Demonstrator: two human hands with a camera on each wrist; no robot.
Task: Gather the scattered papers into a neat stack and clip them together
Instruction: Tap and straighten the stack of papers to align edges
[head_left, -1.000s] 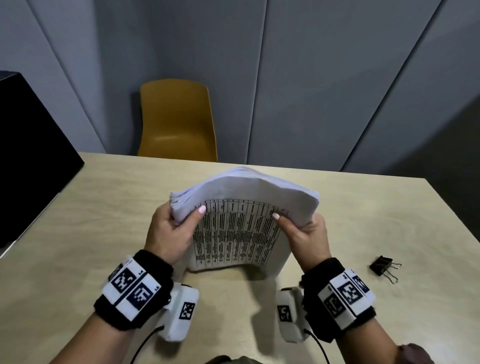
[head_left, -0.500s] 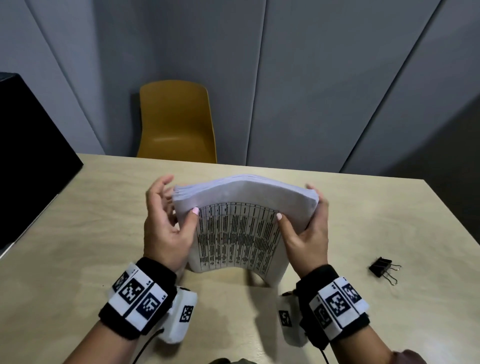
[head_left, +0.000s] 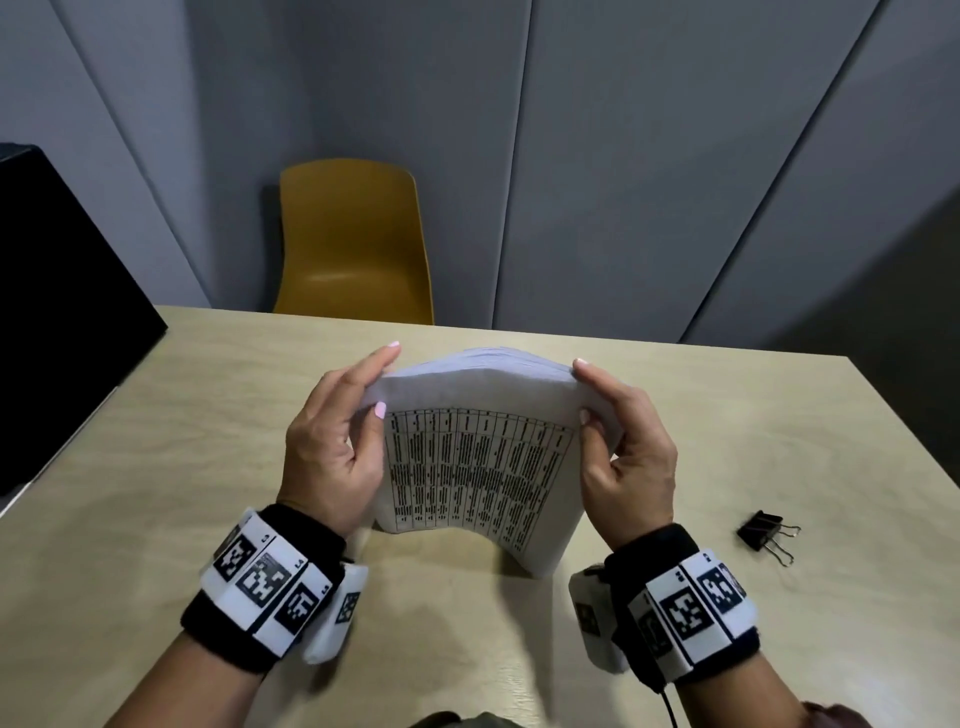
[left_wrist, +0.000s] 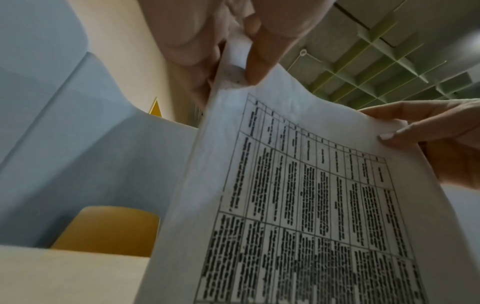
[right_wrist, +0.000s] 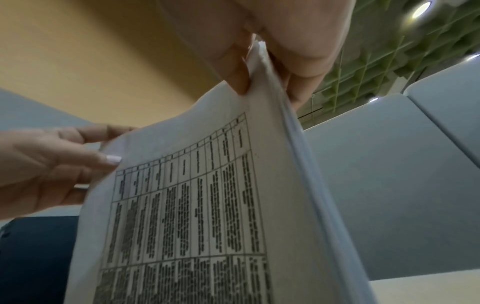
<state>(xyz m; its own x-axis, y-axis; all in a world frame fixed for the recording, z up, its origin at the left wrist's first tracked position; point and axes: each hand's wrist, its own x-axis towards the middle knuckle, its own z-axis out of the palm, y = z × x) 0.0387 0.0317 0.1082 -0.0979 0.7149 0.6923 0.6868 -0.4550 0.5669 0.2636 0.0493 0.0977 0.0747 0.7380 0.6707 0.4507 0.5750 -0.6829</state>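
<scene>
Papers (head_left: 475, 467) stand on edge on table (head_left: 156, 467), both hands pinching top corners: left hand (head_left: 332, 447) & right hand (head_left: 631, 457). Binder clip (head_left: 763, 532) lies apart, right side.

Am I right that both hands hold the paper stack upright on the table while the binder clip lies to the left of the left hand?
Not quite. In the head view the binder clip lies on the table to the right of the right hand, not left of the left hand. Both hands do hold the paper stack upright.

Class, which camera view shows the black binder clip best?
The head view: the binder clip lies in plain sight on the table, right of the right hand. Neither wrist view shows it; the paper stack fills both.
</scene>
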